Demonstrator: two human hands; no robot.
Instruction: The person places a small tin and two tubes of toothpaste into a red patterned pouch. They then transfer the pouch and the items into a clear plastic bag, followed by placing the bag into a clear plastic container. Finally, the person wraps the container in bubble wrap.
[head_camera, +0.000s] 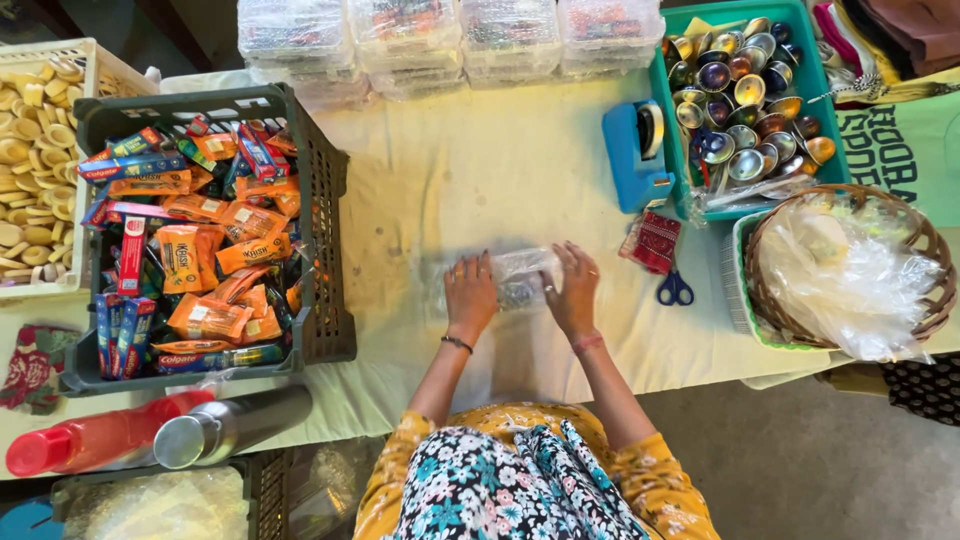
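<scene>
While both hands, left (470, 293) and right (575, 290), press down flat, the clear plastic packet (515, 280) lies crinkled between them.

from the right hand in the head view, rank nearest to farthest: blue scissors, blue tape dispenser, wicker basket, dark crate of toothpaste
From the right hand, which rests on a clear plastic packet:
1. Blue scissors, just to its right on the table.
2. Blue tape dispenser, up and to the right.
3. Wicker basket and dark crate of toothpaste, on opposite sides; too close to call.
</scene>
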